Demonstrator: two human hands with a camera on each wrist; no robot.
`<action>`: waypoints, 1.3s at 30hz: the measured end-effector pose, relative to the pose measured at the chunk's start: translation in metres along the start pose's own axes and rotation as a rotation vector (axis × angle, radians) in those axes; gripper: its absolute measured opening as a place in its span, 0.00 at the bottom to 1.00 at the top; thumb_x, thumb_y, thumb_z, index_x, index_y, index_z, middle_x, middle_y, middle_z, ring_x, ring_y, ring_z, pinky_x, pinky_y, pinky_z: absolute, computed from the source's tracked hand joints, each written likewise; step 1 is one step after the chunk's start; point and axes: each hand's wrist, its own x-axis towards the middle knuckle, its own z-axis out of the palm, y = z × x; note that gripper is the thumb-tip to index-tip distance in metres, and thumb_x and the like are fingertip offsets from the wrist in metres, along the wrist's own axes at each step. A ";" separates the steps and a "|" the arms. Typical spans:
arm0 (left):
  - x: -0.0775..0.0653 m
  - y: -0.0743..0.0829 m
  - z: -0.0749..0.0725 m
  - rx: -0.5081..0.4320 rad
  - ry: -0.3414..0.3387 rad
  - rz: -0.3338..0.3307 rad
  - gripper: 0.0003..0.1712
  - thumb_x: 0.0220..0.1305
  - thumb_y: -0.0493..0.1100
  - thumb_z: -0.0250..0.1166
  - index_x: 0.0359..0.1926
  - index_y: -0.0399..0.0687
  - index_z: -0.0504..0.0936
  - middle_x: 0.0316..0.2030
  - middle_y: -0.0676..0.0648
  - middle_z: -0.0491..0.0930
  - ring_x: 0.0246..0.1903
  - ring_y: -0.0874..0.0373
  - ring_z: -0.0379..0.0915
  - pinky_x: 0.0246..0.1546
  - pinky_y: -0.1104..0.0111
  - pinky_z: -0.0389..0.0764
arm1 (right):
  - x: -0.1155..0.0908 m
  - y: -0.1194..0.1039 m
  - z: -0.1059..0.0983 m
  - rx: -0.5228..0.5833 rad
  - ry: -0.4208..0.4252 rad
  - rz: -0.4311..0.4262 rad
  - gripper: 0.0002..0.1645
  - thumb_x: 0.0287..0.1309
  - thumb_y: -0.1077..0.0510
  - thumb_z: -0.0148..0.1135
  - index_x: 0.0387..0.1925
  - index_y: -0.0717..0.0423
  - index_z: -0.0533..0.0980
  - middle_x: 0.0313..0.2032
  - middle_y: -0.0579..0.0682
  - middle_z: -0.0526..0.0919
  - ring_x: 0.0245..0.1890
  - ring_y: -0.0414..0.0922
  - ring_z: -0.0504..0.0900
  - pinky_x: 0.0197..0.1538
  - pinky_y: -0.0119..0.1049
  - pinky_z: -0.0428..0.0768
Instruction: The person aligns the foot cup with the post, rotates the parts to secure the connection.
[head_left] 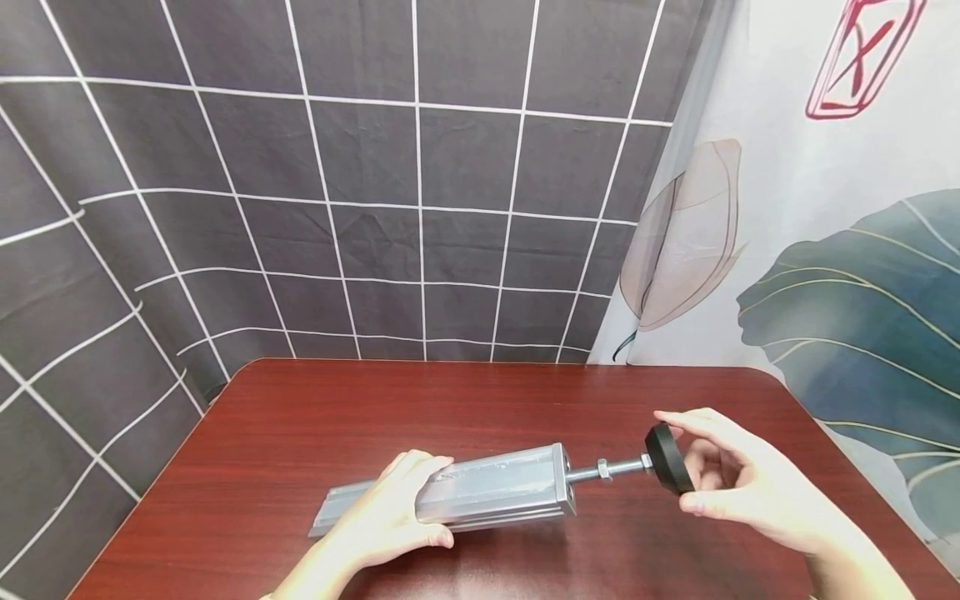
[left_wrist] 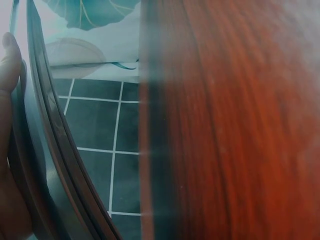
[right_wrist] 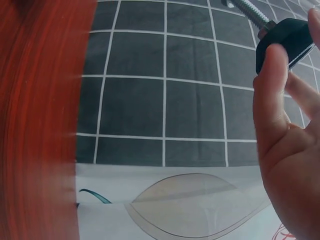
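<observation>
In the head view my left hand [head_left: 397, 508] grips a long silver aluminium profile [head_left: 498, 483], thumb on the near side and fingers over the top. A threaded rod [head_left: 622, 468] with a hex nut [head_left: 603, 469] sticks out of the profile's right end plate [head_left: 562, 479]. On the rod's outer end sits a round black levelling foot [head_left: 666, 458]. My right hand [head_left: 738, 475] pinches the foot's rim between thumb and fingers. The right wrist view shows the foot [right_wrist: 285, 42] between thumb and fingertips, while the left wrist view has the profile [left_wrist: 50, 125] along its left side.
A reddish-brown wooden table [head_left: 300, 417] lies beneath, its rounded far corners close to the hangings. Behind it hangs a dark grey curtain [head_left: 367, 242] with white grid lines. A white cloth [head_left: 780, 175] with leaf prints covers the right side.
</observation>
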 end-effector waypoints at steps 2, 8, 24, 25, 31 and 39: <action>0.000 0.001 0.000 -0.001 0.001 -0.004 0.48 0.35 0.62 0.74 0.58 0.47 0.72 0.47 0.56 0.71 0.48 0.59 0.66 0.48 0.63 0.71 | 0.000 0.001 0.002 -0.006 0.022 0.001 0.47 0.33 0.80 0.66 0.61 0.63 0.64 0.28 0.48 0.73 0.22 0.41 0.72 0.18 0.34 0.67; -0.001 0.003 0.000 0.002 0.013 -0.004 0.47 0.34 0.61 0.75 0.57 0.45 0.73 0.47 0.54 0.72 0.48 0.58 0.66 0.48 0.63 0.71 | 0.002 -0.003 0.006 -0.011 0.058 0.053 0.42 0.34 0.79 0.66 0.57 0.64 0.67 0.39 0.47 0.76 0.30 0.42 0.76 0.27 0.34 0.73; 0.000 -0.001 0.001 -0.005 0.033 0.018 0.48 0.34 0.63 0.74 0.58 0.48 0.72 0.47 0.56 0.71 0.48 0.59 0.66 0.47 0.64 0.71 | 0.000 0.000 0.003 0.122 -0.077 -0.082 0.54 0.37 0.85 0.61 0.67 0.67 0.51 0.55 0.49 0.64 0.32 0.42 0.78 0.25 0.34 0.76; 0.000 -0.002 0.000 -0.004 0.033 0.019 0.48 0.35 0.63 0.74 0.58 0.48 0.71 0.47 0.56 0.71 0.48 0.60 0.66 0.47 0.64 0.71 | -0.001 -0.001 0.003 0.101 -0.073 -0.070 0.54 0.37 0.85 0.62 0.68 0.67 0.51 0.55 0.48 0.64 0.33 0.41 0.78 0.25 0.34 0.75; -0.001 -0.003 0.000 -0.008 0.024 0.016 0.48 0.35 0.63 0.74 0.59 0.48 0.71 0.47 0.56 0.71 0.49 0.60 0.65 0.48 0.64 0.71 | 0.000 -0.001 0.005 0.056 0.005 -0.080 0.53 0.33 0.84 0.64 0.66 0.68 0.56 0.53 0.48 0.66 0.30 0.39 0.77 0.21 0.33 0.72; 0.000 0.001 -0.002 -0.043 0.030 0.006 0.49 0.33 0.60 0.75 0.58 0.46 0.71 0.48 0.55 0.71 0.49 0.60 0.66 0.48 0.64 0.71 | 0.008 0.006 0.006 0.104 0.089 -0.216 0.50 0.25 0.79 0.70 0.59 0.75 0.63 0.45 0.52 0.72 0.34 0.40 0.73 0.31 0.31 0.73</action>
